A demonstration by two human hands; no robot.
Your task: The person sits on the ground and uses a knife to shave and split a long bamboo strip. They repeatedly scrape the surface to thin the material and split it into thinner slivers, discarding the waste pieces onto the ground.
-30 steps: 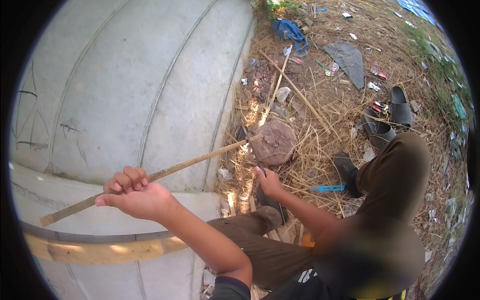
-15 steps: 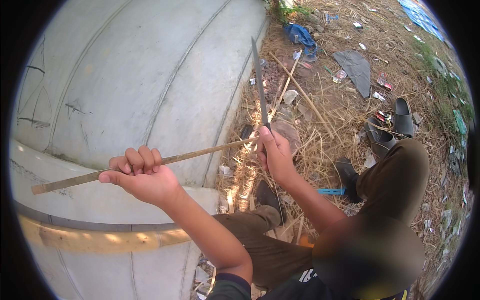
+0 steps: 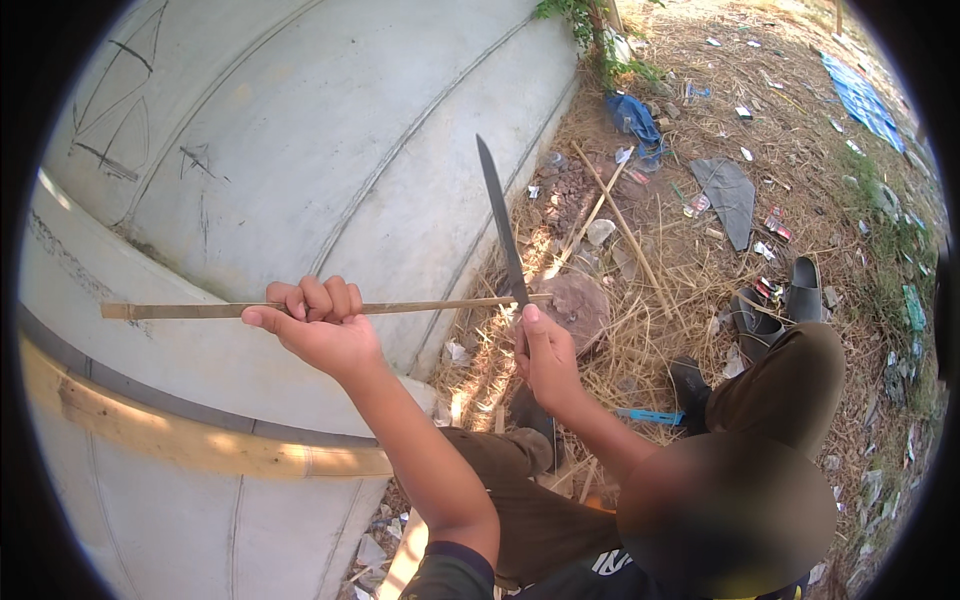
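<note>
My left hand (image 3: 325, 323) is closed around a long, thin bamboo strip (image 3: 410, 306), which lies nearly level across the view. The strip's wider end sticks out to the left of the fist, and its narrow end runs behind the knife. My right hand (image 3: 547, 357) grips a long dark knife (image 3: 503, 225) near the lower end of its blade, the tip pointing up and a little left. The knife crosses the strip close to its right end; whether the edge bites into it I cannot tell. The knife's handle is mostly hidden by my fingers.
A pale concrete wall (image 3: 300, 150) fills the left side. Beyond my right hand sits a round stone-like block (image 3: 577, 310) among straw, with bamboo sticks (image 3: 630, 240) behind it. Dark slippers (image 3: 803, 291), a blue strip (image 3: 650, 415), a blue bag (image 3: 632, 118) and litter lie on the ground.
The bamboo strip has turned from slanting up to the right to nearly level. The knife's tip has come lower and leans further left. My view has shifted slightly.
</note>
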